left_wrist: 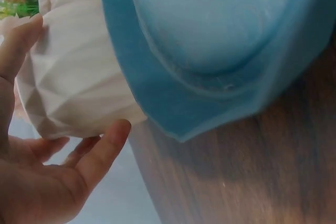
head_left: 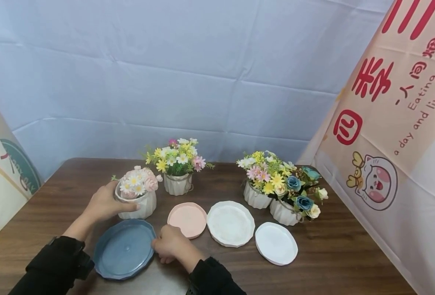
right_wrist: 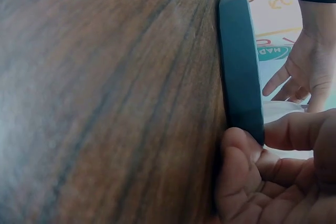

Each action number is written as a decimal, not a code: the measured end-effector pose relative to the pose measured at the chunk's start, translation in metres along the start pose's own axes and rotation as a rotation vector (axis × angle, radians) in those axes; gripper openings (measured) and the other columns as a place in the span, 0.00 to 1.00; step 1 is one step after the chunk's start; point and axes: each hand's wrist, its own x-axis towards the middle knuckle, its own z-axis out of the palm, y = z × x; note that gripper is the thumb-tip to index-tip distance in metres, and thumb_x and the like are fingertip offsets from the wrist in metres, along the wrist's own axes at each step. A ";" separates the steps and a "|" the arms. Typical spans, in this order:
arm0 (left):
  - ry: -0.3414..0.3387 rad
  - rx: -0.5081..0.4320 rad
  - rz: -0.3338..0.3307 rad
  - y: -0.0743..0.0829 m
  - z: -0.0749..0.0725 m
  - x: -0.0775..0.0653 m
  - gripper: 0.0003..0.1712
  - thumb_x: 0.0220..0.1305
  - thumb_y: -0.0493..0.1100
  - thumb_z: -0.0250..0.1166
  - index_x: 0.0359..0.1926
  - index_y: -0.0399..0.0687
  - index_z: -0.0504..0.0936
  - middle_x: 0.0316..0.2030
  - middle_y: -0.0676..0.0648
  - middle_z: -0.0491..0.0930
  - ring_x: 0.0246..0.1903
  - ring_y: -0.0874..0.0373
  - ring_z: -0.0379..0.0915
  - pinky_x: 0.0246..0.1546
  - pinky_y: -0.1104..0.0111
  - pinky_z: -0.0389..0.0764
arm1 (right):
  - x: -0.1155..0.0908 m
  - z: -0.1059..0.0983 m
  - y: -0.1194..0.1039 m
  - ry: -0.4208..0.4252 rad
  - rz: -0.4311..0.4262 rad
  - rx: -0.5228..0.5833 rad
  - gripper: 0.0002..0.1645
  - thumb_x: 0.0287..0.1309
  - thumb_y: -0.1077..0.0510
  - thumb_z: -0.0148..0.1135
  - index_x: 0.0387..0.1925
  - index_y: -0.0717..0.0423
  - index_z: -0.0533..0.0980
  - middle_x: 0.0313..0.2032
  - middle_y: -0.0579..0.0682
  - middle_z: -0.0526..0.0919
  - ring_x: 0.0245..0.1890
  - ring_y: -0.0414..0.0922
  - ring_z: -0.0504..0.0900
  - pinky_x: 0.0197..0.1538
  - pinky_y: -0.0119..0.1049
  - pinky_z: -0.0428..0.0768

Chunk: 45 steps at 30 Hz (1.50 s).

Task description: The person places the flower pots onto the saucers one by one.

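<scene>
On the left, a white faceted flowerpot (head_left: 146,206) with pink and white artificial flowers (head_left: 137,182) stands just behind a blue plate (head_left: 125,250). My left hand (head_left: 104,203) holds this pot from its left side, thumb in front; in the left wrist view the thumb and fingers spread around its faceted wall. My right hand (head_left: 173,244) pinches the blue plate's right rim between thumb and curled fingers. From the right wrist view, the plate's side wall (right_wrist: 241,66) appears edge-on, low over the wooden table (right_wrist: 121,93).
Right of the blue plate lie a pink plate (head_left: 187,220), a larger white plate (head_left: 231,223) and a smaller white plate (head_left: 276,243). Behind them stand a potted bouquet (head_left: 178,184) and two more flowerpots (head_left: 257,196) close together at right. Light cloth (head_left: 165,82) hangs behind the table.
</scene>
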 end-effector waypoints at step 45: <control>0.039 -0.058 -0.218 0.007 -0.010 0.003 0.67 0.35 0.67 0.74 0.65 0.27 0.55 0.56 0.25 0.62 0.49 0.34 0.64 0.38 0.51 0.73 | 0.001 0.002 0.002 0.017 0.009 -0.024 0.19 0.55 0.62 0.56 0.10 0.59 0.69 0.06 0.48 0.71 0.07 0.41 0.71 0.13 0.30 0.72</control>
